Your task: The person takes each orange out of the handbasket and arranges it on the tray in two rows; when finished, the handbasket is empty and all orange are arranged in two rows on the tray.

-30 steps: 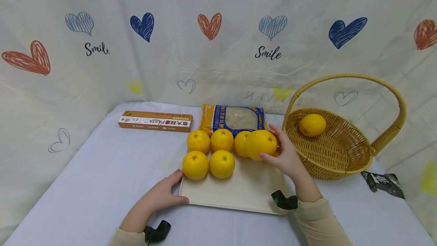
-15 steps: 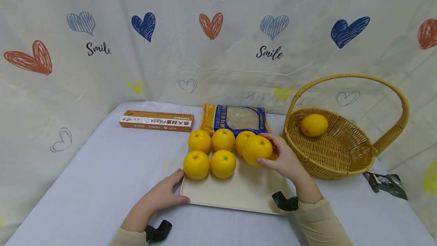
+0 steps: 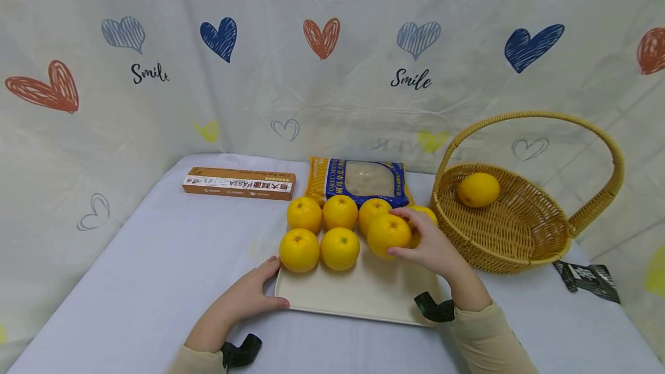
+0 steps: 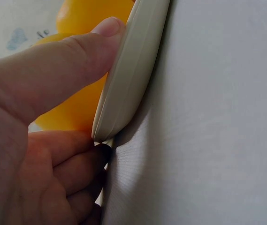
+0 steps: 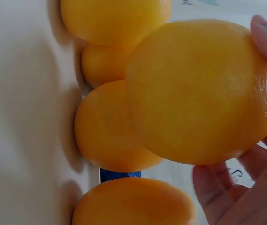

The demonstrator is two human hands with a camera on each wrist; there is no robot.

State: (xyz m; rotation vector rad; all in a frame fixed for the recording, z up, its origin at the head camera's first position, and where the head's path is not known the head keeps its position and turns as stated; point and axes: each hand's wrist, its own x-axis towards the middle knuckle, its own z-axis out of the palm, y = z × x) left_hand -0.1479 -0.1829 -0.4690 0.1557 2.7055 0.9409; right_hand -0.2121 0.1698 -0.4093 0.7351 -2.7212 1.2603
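Observation:
My right hand [image 3: 428, 244] holds an orange [image 3: 388, 236] between thumb and fingers, over the right half of a cream tray [image 3: 358, 298]. In the right wrist view the held orange [image 5: 201, 91] is apart from the tray surface, overlapping other oranges behind it. A back row of several oranges [image 3: 340, 213] stands on the tray, its rightmost orange [image 3: 424, 217] partly hidden by my hand. Two more oranges [image 3: 299, 250] sit in front on the left. My left hand [image 3: 243, 293] grips the tray's near left corner, thumb [image 4: 72, 56] at the rim and fingers curled beside it.
Behind the tray lies a blue and yellow pasta bag [image 3: 366, 180], with a brown pasta box [image 3: 239, 183] to its left. A wicker basket [image 3: 499, 235] with a tall handle stands at right, holding one yellow fruit [image 3: 478, 190]. Beside it lies a black wrapper [image 3: 587, 281].
My right hand has brought the orange down and slightly left, toward the front of the back row. The rightmost orange shows more now. My left hand stays at the tray corner.

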